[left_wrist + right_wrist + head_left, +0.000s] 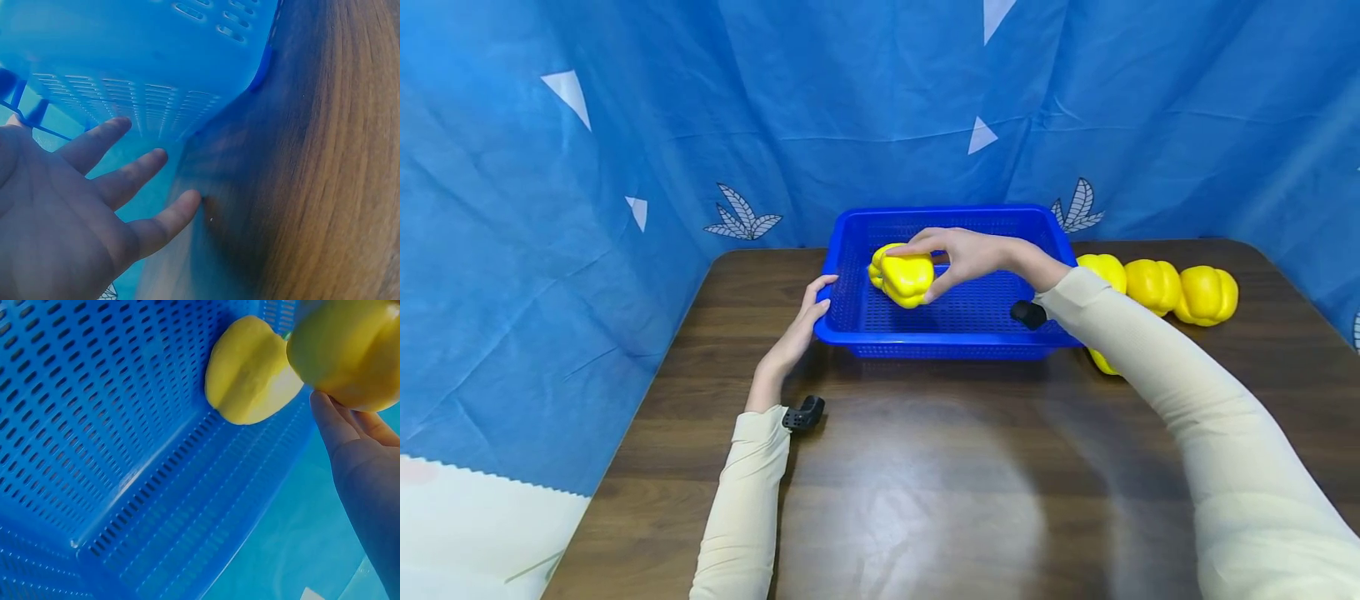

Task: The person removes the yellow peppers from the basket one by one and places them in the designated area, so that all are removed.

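Observation:
A blue plastic basket (947, 340) with slotted walls stands at the far side of the table. Over its left part, my right hand (970, 254) pinches a yellow bell pepper (907, 279) between thumb and fingers. The right wrist view shows this held pepper (350, 353) close to a second yellow bell pepper (250, 372), which lies inside by the basket wall. At the left rim, my left hand (793, 333) rests its thumb and a finger on the edge. In the left wrist view its other fingers (134, 178) spread straight outside the basket wall.
Right of the basket, several yellow bell peppers (1152, 286) sit on the brown wooden table (925, 467), partly behind my right sleeve (1187, 408). A blue patterned curtain (880, 108) hangs behind the table and along its left side.

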The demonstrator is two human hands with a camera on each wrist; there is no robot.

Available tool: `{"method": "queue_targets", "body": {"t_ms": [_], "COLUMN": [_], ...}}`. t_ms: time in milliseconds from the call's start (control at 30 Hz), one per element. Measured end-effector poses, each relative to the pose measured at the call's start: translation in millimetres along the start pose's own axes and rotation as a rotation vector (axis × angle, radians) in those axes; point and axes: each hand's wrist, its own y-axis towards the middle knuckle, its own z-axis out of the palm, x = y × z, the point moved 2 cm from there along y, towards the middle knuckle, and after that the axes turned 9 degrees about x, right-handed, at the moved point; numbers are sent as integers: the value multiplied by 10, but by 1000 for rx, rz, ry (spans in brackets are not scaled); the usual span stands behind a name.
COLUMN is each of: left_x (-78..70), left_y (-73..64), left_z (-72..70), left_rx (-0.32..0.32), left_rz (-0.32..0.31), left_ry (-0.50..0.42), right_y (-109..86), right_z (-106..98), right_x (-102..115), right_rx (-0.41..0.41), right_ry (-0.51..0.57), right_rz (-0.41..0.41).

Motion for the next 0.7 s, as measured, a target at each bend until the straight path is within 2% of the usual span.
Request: {"method": "queue_targets", "body": {"t_ms": [267, 700], "left_x": [-21, -17], "left_y": [-24, -30], "left_z": [-2, 16], "left_rx": [4, 6], "left_rz": [7, -8], "left_ry": [21, -2], "right_y": [-174, -484], "right_z": [-32, -109], "right_x": [-7, -11], "right_rx": [-26, -76], "right_ry": [-30, -91], "right_rz": [16, 50]}}
